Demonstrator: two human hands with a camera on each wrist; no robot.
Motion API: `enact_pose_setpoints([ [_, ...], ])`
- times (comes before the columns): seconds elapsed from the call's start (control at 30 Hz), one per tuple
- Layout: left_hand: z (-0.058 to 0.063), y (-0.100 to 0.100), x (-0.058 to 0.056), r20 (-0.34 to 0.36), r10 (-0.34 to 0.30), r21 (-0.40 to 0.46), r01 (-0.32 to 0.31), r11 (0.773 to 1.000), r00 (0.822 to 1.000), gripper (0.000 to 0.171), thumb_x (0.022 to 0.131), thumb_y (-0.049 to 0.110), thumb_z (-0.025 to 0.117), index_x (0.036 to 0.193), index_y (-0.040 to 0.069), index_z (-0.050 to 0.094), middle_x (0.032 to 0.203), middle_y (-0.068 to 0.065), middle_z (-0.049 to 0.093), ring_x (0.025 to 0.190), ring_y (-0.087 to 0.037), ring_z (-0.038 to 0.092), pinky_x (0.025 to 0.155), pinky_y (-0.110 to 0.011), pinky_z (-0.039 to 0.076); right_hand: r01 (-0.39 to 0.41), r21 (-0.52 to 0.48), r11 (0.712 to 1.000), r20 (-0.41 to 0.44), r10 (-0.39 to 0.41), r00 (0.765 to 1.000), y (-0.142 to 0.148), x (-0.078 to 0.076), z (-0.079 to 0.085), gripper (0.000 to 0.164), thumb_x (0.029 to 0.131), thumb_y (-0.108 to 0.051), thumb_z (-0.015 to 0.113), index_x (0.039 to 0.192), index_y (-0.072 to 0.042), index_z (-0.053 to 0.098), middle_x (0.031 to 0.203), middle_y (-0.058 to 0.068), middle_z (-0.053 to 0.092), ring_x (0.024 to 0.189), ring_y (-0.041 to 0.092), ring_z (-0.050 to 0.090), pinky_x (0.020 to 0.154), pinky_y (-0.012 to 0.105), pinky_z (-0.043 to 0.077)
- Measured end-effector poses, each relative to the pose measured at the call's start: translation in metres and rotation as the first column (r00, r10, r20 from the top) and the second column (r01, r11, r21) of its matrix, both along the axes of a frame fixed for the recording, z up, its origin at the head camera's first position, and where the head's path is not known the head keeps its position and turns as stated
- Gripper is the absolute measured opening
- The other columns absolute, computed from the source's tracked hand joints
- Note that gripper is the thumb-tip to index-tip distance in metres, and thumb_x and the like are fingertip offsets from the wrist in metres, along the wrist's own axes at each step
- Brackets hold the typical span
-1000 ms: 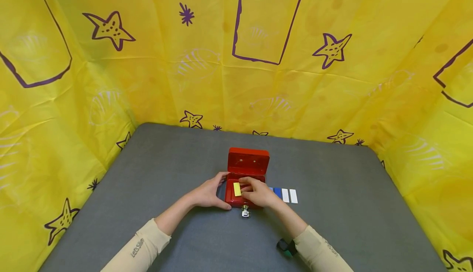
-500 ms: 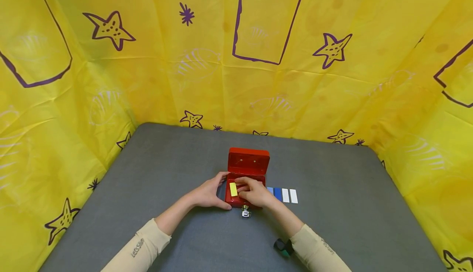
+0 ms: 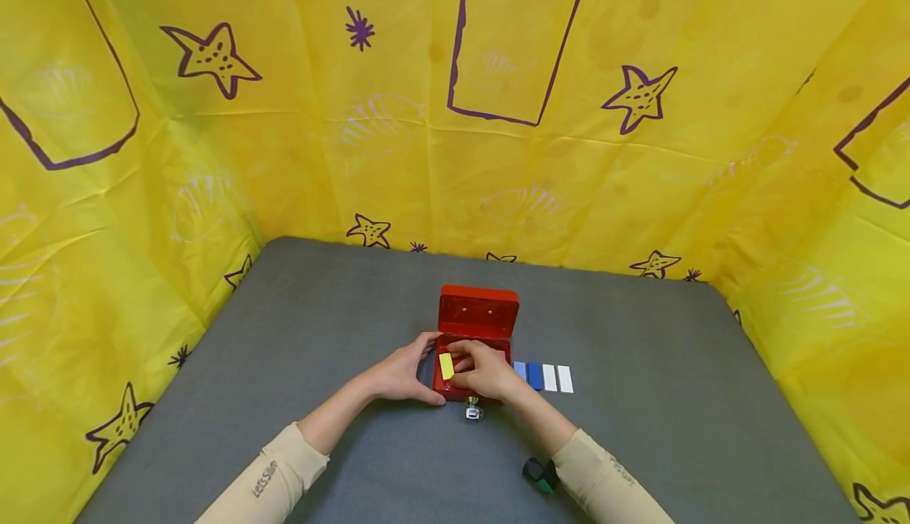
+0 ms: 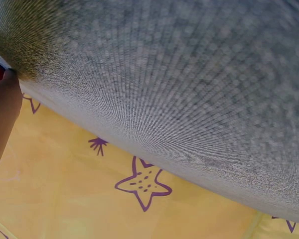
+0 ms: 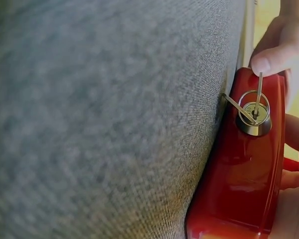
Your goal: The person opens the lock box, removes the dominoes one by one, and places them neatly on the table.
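A small red metal cash box [image 3: 479,316] stands with its lid raised. My left hand [image 3: 401,371] grips its left side, thumb at the front corner and fingers at the back one. Over the box's inside, my right hand [image 3: 486,371] pinches a flat yellow tile [image 3: 446,366] between thumb and fingertips near the left wall. Much of the interior is hidden under that hand. Keys on a ring [image 5: 255,107] sit in the front lock in the right wrist view. The left wrist view shows only a sliver of the left hand [image 4: 2,117] and of red.
To the right of the box lie a light blue tile [image 3: 520,371], a dark blue tile [image 3: 535,376] and two white tiles [image 3: 558,378] in a row. A small dark device [image 3: 538,476] shows beside the right cuff. Yellow patterned cloth [image 3: 370,168] surrounds the grey table [image 3: 341,295].
The right hand has shifted slightly left inside the box, taking the yellow tile toward the left wall. The left hand and the box have stayed in place.
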State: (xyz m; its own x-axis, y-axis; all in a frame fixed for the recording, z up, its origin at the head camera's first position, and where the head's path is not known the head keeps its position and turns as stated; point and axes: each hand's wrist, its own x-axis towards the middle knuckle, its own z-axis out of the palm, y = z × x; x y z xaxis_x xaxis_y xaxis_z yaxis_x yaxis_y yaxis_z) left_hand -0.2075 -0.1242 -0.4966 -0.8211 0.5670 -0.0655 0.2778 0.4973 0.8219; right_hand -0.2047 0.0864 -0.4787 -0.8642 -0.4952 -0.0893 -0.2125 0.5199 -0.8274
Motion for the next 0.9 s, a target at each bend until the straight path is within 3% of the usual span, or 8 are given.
enact_pose_setpoints([
  [0.47, 0.0035, 0.0012, -0.0005, -0.032, -0.015, 0.011, 0.016, 1.000, 0.999, 0.099, 0.069, 0.025, 0.089, 0.144, 0.004, 0.030, 0.145, -0.016, 0.043, 0.133, -0.032, 0.043, 0.110, -0.046, 0.035, -0.003, 0.152, 0.988, -0.192, 0.033, 0.981, -0.0046, -0.0033, -0.0021, 0.050, 0.077, -0.011, 0.080, 0.123, 0.000, 0.063, 0.111, 0.010, 0.060, 0.083, 0.014, 0.056, 0.072, 0.026, 0.048],
  [0.9, 0.0026, 0.0013, 0.0017, -0.005, 0.004, -0.002, -0.004, 1.000, 1.000, 0.098, 0.070, 0.026, 0.089, 0.145, 0.005, 0.029, 0.147, -0.016, 0.041, 0.133, -0.032, 0.042, 0.110, -0.048, 0.035, 0.010, 0.179, 0.984, -0.207, 0.027, 0.978, -0.0065, -0.0011, -0.0031, 0.046, 0.079, -0.012, 0.080, 0.121, -0.005, 0.065, 0.106, 0.006, 0.059, 0.083, 0.015, 0.052, 0.071, 0.025, 0.048],
])
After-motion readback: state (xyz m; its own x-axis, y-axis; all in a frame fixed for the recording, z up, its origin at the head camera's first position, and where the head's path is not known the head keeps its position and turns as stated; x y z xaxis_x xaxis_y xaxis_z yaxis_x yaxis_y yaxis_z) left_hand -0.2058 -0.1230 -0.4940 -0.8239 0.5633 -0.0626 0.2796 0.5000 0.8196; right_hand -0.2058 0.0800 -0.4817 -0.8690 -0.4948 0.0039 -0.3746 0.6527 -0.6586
